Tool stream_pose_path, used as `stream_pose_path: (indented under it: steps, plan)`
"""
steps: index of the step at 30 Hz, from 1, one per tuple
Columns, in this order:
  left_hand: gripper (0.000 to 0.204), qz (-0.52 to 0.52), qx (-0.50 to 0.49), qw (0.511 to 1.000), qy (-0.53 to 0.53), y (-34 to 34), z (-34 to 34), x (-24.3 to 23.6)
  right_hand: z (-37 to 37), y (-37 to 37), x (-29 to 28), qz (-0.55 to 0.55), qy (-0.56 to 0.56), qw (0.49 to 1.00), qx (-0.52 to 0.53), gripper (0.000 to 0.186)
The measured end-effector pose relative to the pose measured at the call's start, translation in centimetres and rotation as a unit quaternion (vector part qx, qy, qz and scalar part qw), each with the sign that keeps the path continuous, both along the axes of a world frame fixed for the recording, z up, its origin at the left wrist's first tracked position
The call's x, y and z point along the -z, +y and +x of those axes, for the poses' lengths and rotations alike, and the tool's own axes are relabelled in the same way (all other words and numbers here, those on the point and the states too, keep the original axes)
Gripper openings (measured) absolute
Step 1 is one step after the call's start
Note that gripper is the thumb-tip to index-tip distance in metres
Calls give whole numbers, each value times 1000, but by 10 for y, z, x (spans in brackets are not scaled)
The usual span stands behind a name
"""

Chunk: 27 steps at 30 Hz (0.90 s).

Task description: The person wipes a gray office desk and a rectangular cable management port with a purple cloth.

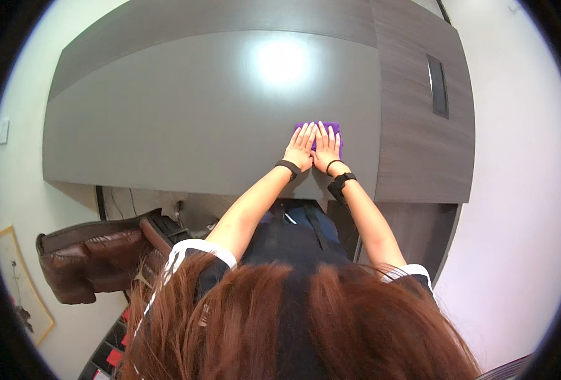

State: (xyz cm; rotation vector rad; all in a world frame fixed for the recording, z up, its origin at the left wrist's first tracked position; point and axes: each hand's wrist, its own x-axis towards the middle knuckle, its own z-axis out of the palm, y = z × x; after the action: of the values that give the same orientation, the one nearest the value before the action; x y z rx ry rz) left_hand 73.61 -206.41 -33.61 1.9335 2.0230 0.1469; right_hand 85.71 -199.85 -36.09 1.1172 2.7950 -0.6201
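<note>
A folded purple cloth (335, 126) lies on the grey desk top (185, 120), right of its middle. My left hand (300, 146) rests flat over the left part of the cloth, fingers stretched out. Beside it, my right hand (326, 149) presses flat on the right part, its fingers also straight. The two hands nearly meet at the thumbs. Purple shows past the fingertips, between the hands and along the right edge. What lies under the palms is hidden. Dark bands circle both wrists.
At the right, the desk joins a darker wood-grain section (413, 158) with a long inset panel (439, 87). A brown padded chair (97, 256) stands at the lower left, near hanging cables (131, 201). White wall (514, 190) borders the right side.
</note>
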Motion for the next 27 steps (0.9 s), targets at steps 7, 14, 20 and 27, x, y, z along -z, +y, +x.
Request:
stream_pose_path:
  steps: [7,14,20,27]
  plan:
    - [81,9,45,999,29,5,-10,-7,-7,-6,-24,9,10,999,45,83]
    - [81,93,51,994,27,-17,-6,-15,-2,-29,-45,54,33,996,58,82]
    - [83,161,65,985,20,-22,0,-21,7,-41,-53,137,80,985,74,77]
    - [84,123,78,989,33,-18,2,-3,10,-44,-39,132,40,985,105,74]
